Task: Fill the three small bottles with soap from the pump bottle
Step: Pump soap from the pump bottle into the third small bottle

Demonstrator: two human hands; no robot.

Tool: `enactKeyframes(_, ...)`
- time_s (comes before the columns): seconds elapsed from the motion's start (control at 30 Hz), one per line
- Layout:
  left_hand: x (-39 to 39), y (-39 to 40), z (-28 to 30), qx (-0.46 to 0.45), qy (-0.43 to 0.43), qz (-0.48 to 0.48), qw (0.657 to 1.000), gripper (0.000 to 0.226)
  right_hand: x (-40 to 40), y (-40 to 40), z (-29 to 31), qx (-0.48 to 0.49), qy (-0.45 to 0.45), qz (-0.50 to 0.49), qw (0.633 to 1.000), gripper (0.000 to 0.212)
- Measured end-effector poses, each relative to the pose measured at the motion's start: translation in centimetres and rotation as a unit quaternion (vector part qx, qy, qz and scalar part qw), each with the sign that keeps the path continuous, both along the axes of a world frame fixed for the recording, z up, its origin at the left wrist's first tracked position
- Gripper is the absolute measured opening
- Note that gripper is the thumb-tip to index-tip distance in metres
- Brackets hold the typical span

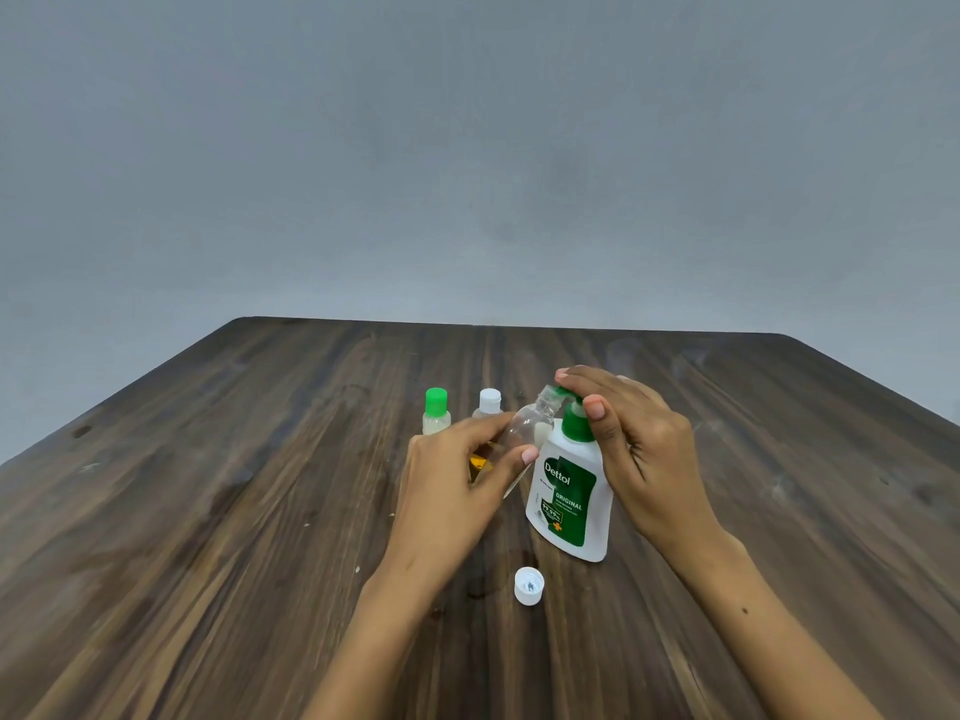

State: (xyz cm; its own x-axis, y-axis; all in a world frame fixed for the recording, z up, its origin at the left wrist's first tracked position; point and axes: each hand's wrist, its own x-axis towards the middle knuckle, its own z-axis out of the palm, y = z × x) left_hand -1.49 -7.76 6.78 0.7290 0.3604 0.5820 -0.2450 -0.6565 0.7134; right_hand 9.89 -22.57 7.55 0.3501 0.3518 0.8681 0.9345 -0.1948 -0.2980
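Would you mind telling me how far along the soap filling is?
Possibly done: the green-capped bottle and white-capped bottle stand closed; contents unclear. In hand: the left hand tilts the open clear bottle at the pump bottle nozzle, right hand on the pump. Left: refitting the loose white cap.

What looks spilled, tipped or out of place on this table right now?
Nothing clearly spilled. A loose white cap lies open side up near the pump bottle. The clear bottle is tilted, but the left hand holds it at the nozzle on purpose.
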Motion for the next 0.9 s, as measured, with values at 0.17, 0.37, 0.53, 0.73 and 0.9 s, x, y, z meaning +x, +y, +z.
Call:
enactKeyframes(0.17, 0.03, -0.03, 0.15, 0.001, 0.009, -0.009, 1.0, 0.025, -0.01, -0.2, 0.5, -0.011, -0.01, 0.003, 1.0, 0.057)
enactKeyframes(0.37, -0.07, -0.03, 0.14, -0.002, 0.009, -0.012, 1.0, 0.025, -0.11, 0.04, -0.01, 0.009, 0.004, 0.002, 1.0, 0.057)
enactKeyframes(0.53, -0.02, -0.07, 0.28, -0.009, 0.013, -0.021, 1.0, 0.026, -0.11, -0.02, 0.57, -0.005, 0.003, 0.001, 1.0, 0.064)
enactKeyframes(0.73, -0.04, 0.11, 0.1, -0.006, 0.021, -0.026, 0.999, 0.019, -0.19, 0.1, -0.26, 0.022, 0.008, 0.0, 1.0, 0.059)
enactKeyframes(0.9, -0.06, 0.06, 0.24, -0.016, 0.013, -0.025, 0.999, 0.019, -0.23, 0.15, 0.34, 0.022, 0.007, 0.002, 1.0, 0.063)
